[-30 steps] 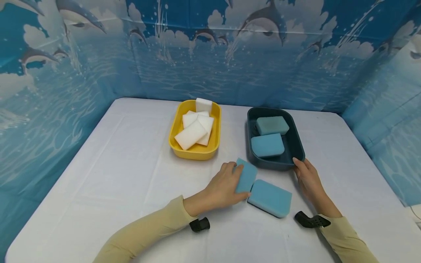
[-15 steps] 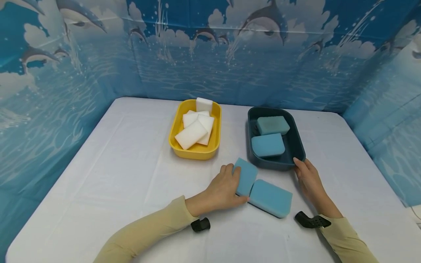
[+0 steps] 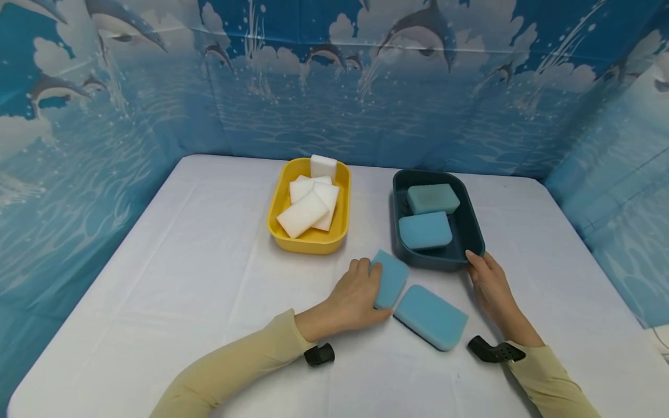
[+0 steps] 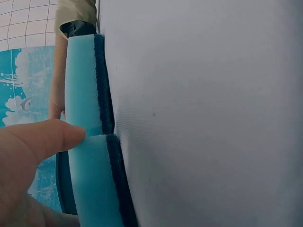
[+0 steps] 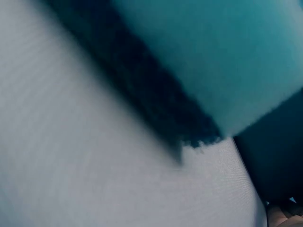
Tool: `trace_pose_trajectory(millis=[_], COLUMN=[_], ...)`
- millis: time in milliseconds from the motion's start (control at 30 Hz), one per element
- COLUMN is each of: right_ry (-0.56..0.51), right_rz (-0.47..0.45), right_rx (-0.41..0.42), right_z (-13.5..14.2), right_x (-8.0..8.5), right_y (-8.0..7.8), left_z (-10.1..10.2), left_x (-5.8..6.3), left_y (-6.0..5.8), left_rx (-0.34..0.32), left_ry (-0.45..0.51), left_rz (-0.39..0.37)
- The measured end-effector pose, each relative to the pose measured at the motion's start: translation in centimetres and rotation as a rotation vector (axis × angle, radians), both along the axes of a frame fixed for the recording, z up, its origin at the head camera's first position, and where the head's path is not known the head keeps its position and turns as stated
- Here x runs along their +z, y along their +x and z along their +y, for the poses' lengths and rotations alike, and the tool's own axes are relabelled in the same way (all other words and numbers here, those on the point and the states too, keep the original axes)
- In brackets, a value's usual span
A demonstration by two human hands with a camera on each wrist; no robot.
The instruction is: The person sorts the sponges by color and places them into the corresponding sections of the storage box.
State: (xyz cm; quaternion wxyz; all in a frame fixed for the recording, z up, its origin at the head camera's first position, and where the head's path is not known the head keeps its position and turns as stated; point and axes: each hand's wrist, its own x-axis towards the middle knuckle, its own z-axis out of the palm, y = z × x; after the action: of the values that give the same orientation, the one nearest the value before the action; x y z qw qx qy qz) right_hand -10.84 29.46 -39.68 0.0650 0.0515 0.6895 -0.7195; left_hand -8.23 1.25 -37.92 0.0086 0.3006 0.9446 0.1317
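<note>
My left hand pinches a light-blue sponge on the table, fingers at its far-left side and thumb at its near end. Just right of it lies a second blue sponge, flat, with a narrow gap between them. In the left wrist view the thumb meets the sponges, and both show a dark-blue scouring layer underneath. My right hand holds the near right corner of a dark teal bin. Inside that bin lie two more sponges. A sponge fills much of the right wrist view.
A yellow bin with several white sponge blocks stands left of the teal one. Both sit toward the back of the table, which has a white cover. Behind hangs a blue dolphin-print curtain.
My left thumb has drawn slightly left along the near end of the sponge. The second sponge has shifted a little right and toward me, widening the gap. My right hand stays at the bin.
</note>
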Motion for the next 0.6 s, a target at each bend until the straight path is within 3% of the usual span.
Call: trace_pose_trajectory(millis=[133,600], right_ry=[-0.002,0.006], right_rz=[0.007,-0.001], right_rx=[0.004,0.007], right_z=[-0.1,-0.1], right_x=[0.0,0.0], right_y=[0.1,0.0], left_z=[-0.2,-1.1], left_x=[-0.1,0.1], left_y=[-0.1,-0.3], left_rx=[-0.005,-0.011], left_ry=[0.002,0.071], left_rz=[0.030,0.027])
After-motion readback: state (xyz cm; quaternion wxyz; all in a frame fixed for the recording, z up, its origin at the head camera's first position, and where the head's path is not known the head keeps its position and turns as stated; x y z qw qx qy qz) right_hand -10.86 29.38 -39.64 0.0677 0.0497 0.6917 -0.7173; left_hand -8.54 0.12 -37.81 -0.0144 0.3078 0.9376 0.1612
